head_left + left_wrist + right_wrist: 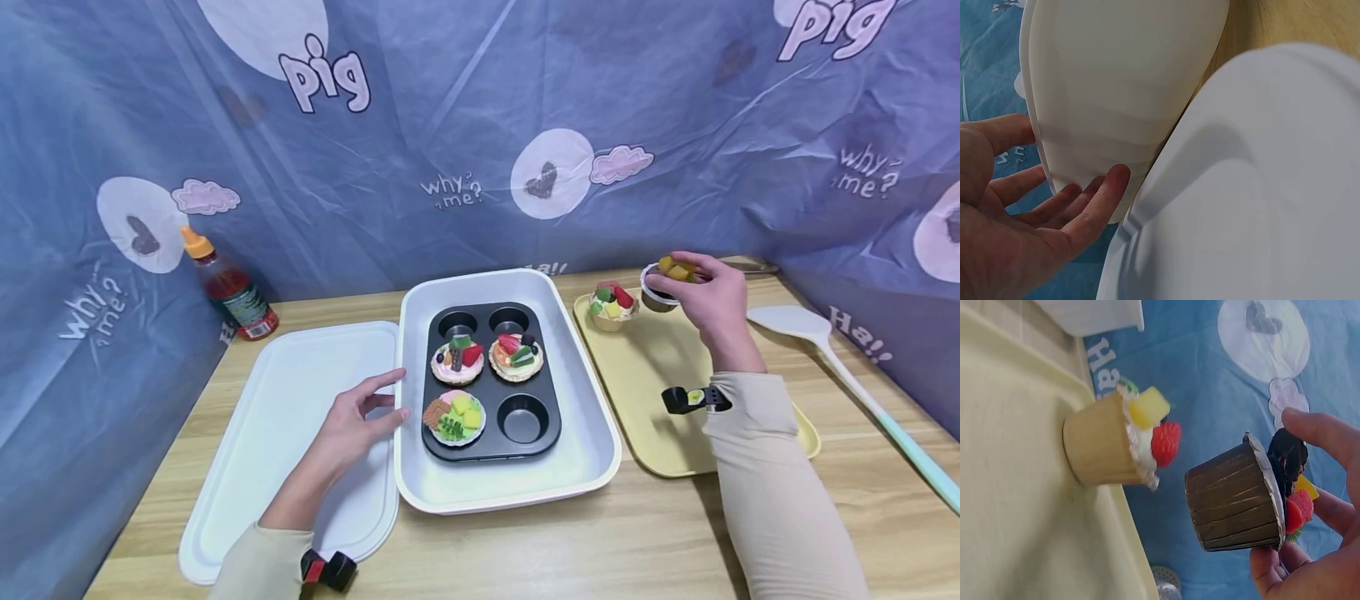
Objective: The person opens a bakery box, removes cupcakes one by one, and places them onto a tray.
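My right hand pinches a brown-wrapped toy cupcake by its top, above the far end of the yellow tray. It is topped with dark pieces and fruit. A tan-wrapped cupcake stands just left of it on the tray. With loosely spread fingers, my left hand touches the left wall of the deep white container. Inside that container lies a black muffin pan, where several cups are bare. Three fruit-topped cupcakes sit in it: left middle, right middle and left front.
A flat white lid lies left of the container, partly under my left forearm. Behind it stands a red sauce bottle with an orange cap. A white spatula with a mint handle lies at the right. Blue printed cloth hangs behind the table.
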### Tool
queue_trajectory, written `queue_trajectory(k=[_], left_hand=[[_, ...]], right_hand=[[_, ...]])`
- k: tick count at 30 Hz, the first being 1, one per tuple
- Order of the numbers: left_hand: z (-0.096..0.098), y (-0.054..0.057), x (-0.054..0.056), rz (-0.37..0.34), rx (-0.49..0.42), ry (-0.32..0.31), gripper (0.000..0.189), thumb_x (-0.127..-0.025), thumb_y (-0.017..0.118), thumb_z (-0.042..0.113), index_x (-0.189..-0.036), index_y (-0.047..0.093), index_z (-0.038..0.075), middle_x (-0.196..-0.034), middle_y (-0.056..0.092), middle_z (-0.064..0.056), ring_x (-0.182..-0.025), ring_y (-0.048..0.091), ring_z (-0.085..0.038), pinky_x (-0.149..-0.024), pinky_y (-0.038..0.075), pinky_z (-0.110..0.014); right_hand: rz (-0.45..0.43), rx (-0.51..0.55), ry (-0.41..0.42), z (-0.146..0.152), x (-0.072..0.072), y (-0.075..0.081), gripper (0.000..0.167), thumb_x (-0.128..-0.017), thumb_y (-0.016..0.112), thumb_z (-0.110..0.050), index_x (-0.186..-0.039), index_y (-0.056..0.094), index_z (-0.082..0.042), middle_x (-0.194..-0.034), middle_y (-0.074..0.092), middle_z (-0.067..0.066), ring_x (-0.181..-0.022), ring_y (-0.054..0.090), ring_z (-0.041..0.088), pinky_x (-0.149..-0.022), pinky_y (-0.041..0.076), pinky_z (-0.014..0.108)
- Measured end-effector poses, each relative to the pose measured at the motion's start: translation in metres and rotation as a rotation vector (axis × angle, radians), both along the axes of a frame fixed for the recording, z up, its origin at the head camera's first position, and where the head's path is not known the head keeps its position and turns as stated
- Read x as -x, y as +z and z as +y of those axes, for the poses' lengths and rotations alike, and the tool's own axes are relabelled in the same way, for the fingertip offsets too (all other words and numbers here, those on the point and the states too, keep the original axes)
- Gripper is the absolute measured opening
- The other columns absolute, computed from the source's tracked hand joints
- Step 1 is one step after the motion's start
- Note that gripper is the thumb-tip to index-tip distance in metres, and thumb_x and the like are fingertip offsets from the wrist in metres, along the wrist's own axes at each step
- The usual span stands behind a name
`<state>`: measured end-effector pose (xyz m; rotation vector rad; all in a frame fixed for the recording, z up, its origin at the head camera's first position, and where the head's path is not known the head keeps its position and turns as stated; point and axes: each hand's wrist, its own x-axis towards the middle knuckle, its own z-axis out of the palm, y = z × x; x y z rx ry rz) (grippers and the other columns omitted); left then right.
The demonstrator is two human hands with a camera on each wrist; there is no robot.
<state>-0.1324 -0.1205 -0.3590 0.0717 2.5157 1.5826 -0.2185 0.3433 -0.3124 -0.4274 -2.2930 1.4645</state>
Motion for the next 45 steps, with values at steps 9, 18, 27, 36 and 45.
queue_trajectory(k=[9,18,27,36,45], left_hand=[[0.0,0.001,-0.001,-0.004,-0.007,-0.003,0.057,-0.091,0.073,0.014,-0.145,0.055,0.015,-0.145,0.055,-0.012,-0.122,0.058,-0.028,-0.096,0.047,-0.032],[-0.001,0.003,-0.002,-0.004,0.003,0.001,0.058,-0.091,0.074,0.015,-0.146,0.055,0.016,-0.145,0.054,-0.012,-0.123,0.058,-0.028,-0.102,0.045,-0.041],[-0.001,0.003,0.0,-0.002,0.008,-0.001,0.058,-0.092,0.073,0.015,-0.146,0.054,0.016,-0.147,0.053,-0.011,-0.124,0.058,-0.03,-0.105,0.043,-0.046],[-0.002,0.002,0.0,0.009,0.005,-0.01,0.057,-0.092,0.073,0.015,-0.146,0.054,0.015,-0.146,0.054,-0.012,-0.123,0.058,-0.029,-0.104,0.044,-0.044],[-0.001,0.001,0.001,0.004,-0.003,-0.005,0.057,-0.092,0.073,0.014,-0.146,0.055,0.015,-0.144,0.055,-0.012,-0.123,0.058,-0.029,-0.102,0.046,-0.042]], right_hand=[[-0.081,-0.023,-0.061,0.015,0.004,-0.009,0.065,-0.081,0.085,-0.034,-0.138,0.063,-0.012,-0.112,0.057,-0.011,-0.089,0.048,-0.003,-0.07,0.044,0.008],[-0.118,-0.043,-0.067,0.017,0.008,-0.015,0.065,-0.085,0.08,-0.034,-0.142,0.059,-0.011,-0.15,0.052,0.013,-0.11,0.055,0.006,-0.08,0.044,0.006],[-0.178,-0.12,-0.071,0.024,0.012,-0.026,0.067,-0.087,0.076,-0.039,-0.145,0.056,-0.012,-0.146,0.056,0.015,-0.118,0.054,0.017,-0.091,0.045,0.015],[-0.196,-0.117,-0.079,0.027,0.015,-0.037,0.068,-0.088,0.075,-0.039,-0.147,0.054,-0.013,-0.146,0.056,0.016,-0.123,0.053,0.021,-0.091,0.044,0.016],[-0.166,-0.144,-0.089,0.026,0.016,-0.042,0.065,-0.088,0.076,-0.033,-0.145,0.055,-0.01,-0.146,0.056,0.015,-0.132,0.051,0.028,-0.108,0.042,0.03]])
